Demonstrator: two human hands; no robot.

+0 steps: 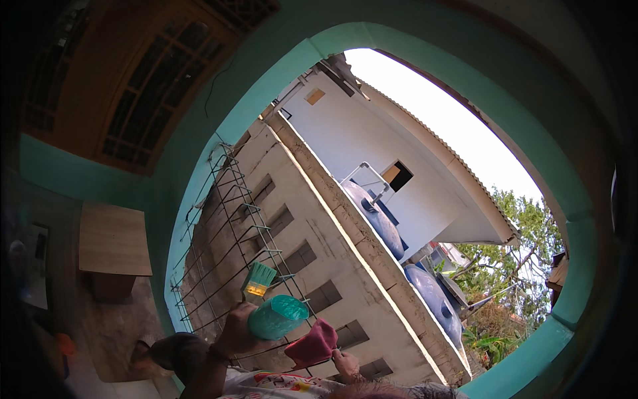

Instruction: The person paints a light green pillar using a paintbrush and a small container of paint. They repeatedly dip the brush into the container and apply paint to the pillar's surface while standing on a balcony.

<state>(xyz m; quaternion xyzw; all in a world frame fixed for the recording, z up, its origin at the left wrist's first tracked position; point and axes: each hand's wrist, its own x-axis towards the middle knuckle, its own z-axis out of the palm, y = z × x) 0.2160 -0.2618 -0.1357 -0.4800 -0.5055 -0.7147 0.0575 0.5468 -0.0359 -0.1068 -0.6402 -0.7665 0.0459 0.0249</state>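
Observation:
My left hand [234, 330], low in the middle of the picture, is closed on a teal-green cup [271, 322] and a paintbrush. The paintbrush [259, 279] points upward, its bristles coated teal and its metal band yellowish; the hand hides most of its handle. Inside the cup the wall looks smeared with the same teal colour. To the right, the fingers of my right hand [347, 366] close on a crumpled red cloth [314, 344]. The cloth lies close to a thin dark green metal grille [229, 219]; whether it touches a bar I cannot tell.
A teal-painted opening frame [425, 50] surrounds the grille. Beyond stands a block wall [299, 213] with square holes, then blue water tanks [375, 219] and a white building [372, 139]. Wooden windows [149, 93] and a wooden table [114, 236] are at left.

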